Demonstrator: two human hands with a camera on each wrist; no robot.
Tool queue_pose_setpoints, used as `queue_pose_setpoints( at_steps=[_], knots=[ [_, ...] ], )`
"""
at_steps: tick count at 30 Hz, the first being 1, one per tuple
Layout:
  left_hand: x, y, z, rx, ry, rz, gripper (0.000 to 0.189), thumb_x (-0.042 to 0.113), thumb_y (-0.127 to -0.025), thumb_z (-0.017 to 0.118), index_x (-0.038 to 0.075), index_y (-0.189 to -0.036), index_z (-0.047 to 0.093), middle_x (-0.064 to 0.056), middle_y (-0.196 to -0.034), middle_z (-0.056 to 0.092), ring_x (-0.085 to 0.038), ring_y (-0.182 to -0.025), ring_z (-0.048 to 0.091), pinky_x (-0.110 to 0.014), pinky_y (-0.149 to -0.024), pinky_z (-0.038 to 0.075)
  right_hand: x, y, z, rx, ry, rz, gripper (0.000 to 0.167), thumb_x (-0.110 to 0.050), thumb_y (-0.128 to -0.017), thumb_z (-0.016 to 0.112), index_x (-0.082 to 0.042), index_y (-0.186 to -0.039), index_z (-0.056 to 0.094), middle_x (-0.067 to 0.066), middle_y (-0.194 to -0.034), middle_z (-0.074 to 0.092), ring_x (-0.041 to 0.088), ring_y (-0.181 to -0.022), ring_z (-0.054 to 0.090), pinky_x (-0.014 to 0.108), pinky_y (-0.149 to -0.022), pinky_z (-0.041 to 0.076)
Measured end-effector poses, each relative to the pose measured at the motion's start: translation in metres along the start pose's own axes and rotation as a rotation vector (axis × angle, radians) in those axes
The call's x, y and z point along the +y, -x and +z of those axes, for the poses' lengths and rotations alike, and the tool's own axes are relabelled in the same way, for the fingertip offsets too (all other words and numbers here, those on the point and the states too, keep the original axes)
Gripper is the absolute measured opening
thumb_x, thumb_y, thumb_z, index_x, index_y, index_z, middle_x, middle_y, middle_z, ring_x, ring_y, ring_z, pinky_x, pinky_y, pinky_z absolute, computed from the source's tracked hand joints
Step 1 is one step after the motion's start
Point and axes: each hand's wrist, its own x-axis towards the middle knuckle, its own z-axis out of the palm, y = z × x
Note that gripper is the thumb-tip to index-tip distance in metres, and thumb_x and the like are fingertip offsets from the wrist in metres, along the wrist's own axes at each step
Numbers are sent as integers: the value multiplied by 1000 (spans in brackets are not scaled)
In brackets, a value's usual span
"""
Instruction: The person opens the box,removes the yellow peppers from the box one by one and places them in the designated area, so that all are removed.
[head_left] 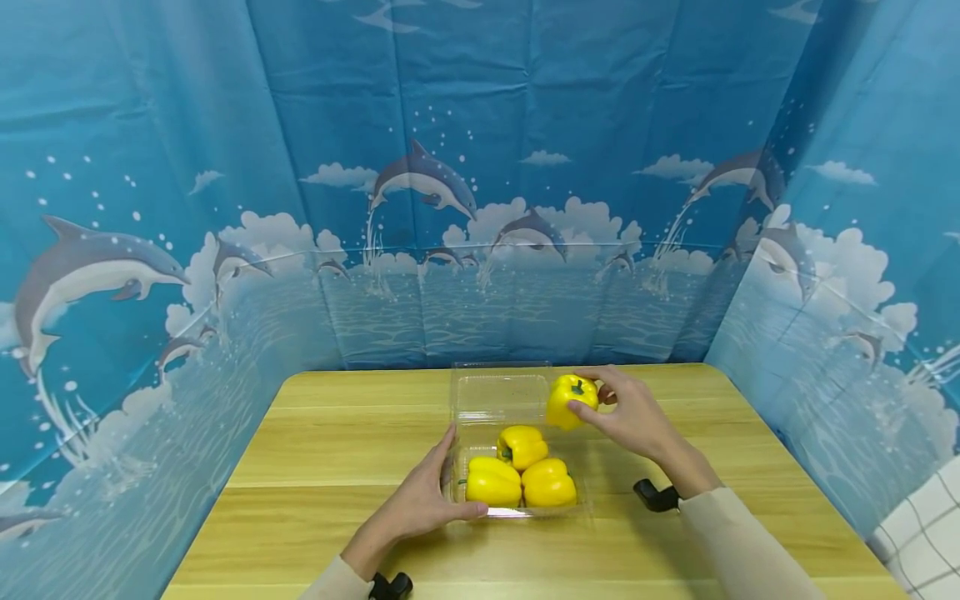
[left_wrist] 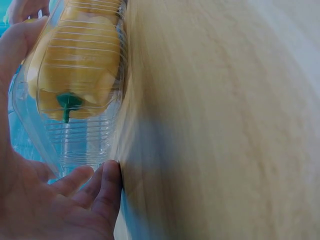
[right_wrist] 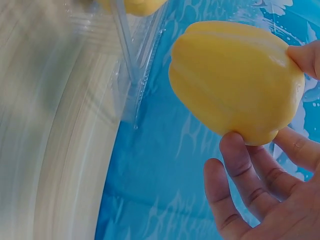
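My right hand (head_left: pixel 630 415) pinches a yellow bell pepper (head_left: pixel 567 404) between thumb and fingertips, holding it up at the back right of a clear plastic clamshell box (head_left: pixel 517 513). In the right wrist view the pepper (right_wrist: pixel 235 80) hangs in the air, away from the box. Three more yellow peppers lie inside the box: one at front left (head_left: pixel 492 483), one at front right (head_left: pixel 549 483) and one behind (head_left: pixel 522 447). My left hand (head_left: pixel 425 492) rests around the box's front left corner, thumb along the front and fingers fairly straight by the left side.
The box's clear lid (head_left: pixel 502 396) lies folded back toward the rear of the wooden table (head_left: pixel 345 450). A blue curtain (head_left: pixel 480 317) with dolphins hangs behind the table and along its sides. Black straps (head_left: pixel 656 496) show at both wrists.
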Motion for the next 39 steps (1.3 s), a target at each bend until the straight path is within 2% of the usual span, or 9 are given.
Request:
queue_pose_setpoints(
  at_steps=[6, 11, 20, 29, 39],
  knots=[
    [0, 0, 0, 4, -11, -7, 142, 63, -91, 97, 23, -190, 4, -17, -196, 20, -45, -177, 36, -65, -140, 41, 4, 3, -6, 3, -1, 12, 58, -43, -109, 84, -15, -158, 72, 19, -151, 74, 31, -114, 77, 53, -97, 68],
    [-1, -2, 1, 3, -16, -8, 141, 63, -91, 97, 24, -190, 4, -17, -196, 18, -46, -179, 32, -67, -141, 38, 9, 5, -11, 0, -1, 29, 59, -43, -110, 83, -12, -159, 71, 21, -156, 73, 34, -116, 78, 57, -97, 68],
    [0, -2, 1, 0, -23, -13, 141, 62, -91, 97, 27, -190, 3, -14, -197, 16, -44, -180, 30, -68, -143, 35, 25, 12, -14, 0, 28, 74, 63, -44, -110, 84, -8, -159, 70, 21, -153, 74, 28, -110, 76, 38, -90, 64],
    [0, 0, 1, -8, 9, -7, 139, 60, -93, 96, 27, -190, 2, -16, -197, 17, -45, -177, 37, -63, -140, 41, 36, 18, -16, -16, 39, 102, 65, -46, -110, 83, -7, -160, 69, 22, -154, 74, 26, -107, 74, 39, -89, 63],
    [1, 1, 0, -9, 13, -2, 140, 61, -93, 97, 26, -190, 3, -17, -197, 16, -46, -178, 34, -65, -141, 40, 54, 22, -14, -56, 63, 83, 64, -44, -110, 84, -10, -161, 69, 22, -157, 73, 23, -106, 76, 37, -87, 64]
  ],
)
